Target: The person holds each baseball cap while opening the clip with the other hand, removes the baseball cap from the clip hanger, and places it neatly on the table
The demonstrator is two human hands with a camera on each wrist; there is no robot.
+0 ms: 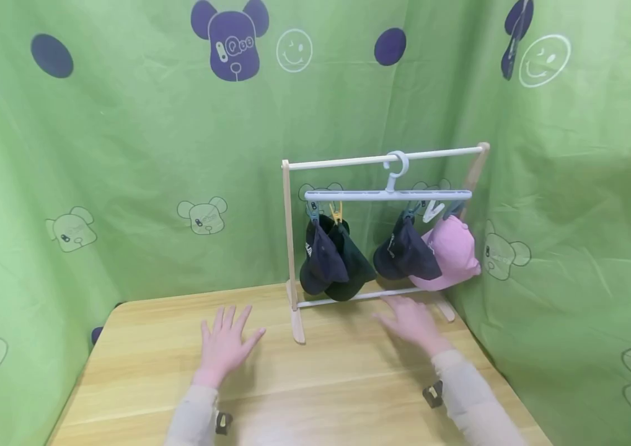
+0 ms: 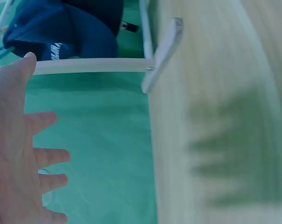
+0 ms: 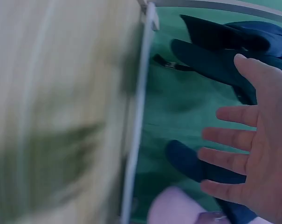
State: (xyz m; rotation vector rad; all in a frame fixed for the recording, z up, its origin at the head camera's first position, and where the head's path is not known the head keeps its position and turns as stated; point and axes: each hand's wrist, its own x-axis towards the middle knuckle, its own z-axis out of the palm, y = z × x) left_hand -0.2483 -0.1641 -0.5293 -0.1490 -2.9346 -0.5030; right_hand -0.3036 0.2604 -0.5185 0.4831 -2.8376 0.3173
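My left hand is held over the table left of the rack, fingers spread, nothing in it. In front of the rack's lower bar, my right hand has its fingers extended and holds nothing. A white clip hanger hooks over the rack's top rod. Clipped to its left half are a navy cap and a dark green cap. On the right half hang a dark navy cap and a pink cap. A yellow clip grips the green cap; a white clip hangs without a cap.
The rack's wooden left post stands on a foot on the wooden table. Its right foot is near the table's right edge. Green patterned curtains enclose the back and sides.
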